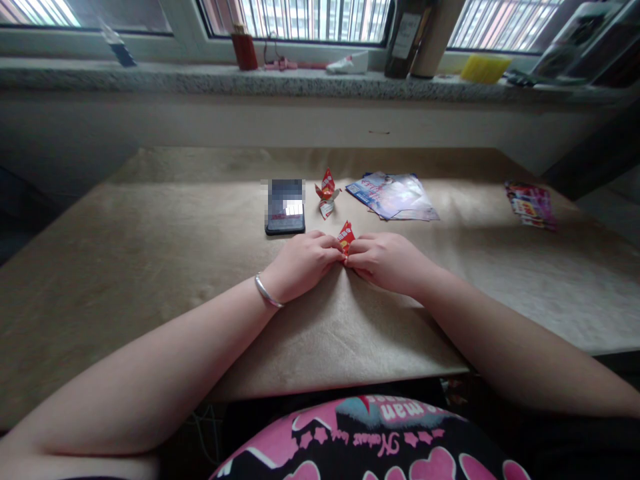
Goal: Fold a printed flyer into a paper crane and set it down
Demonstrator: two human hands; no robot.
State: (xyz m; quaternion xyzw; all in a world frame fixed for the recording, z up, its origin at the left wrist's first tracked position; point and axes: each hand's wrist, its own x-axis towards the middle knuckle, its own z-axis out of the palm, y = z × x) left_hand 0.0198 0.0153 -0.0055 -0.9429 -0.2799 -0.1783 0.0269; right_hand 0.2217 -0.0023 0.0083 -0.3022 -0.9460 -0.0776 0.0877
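Observation:
Both hands meet at the middle of the table [150, 267]. My left hand [300, 263], a silver bangle on its wrist, and my right hand [387, 261] have their fingers curled and pinched on a small folded piece of red printed paper [345, 237] that sticks up between them. A finished folded red and white paper figure [327, 192] stands a little further back, untouched.
A dark phone [285, 207] lies flat left of the paper figure. A stack of glossy printed sheets [395, 195] lies to its right, and more colourful sheets [531, 204] near the right edge. The stone window sill [200, 79] behind holds a red cup, bottles and a yellow item.

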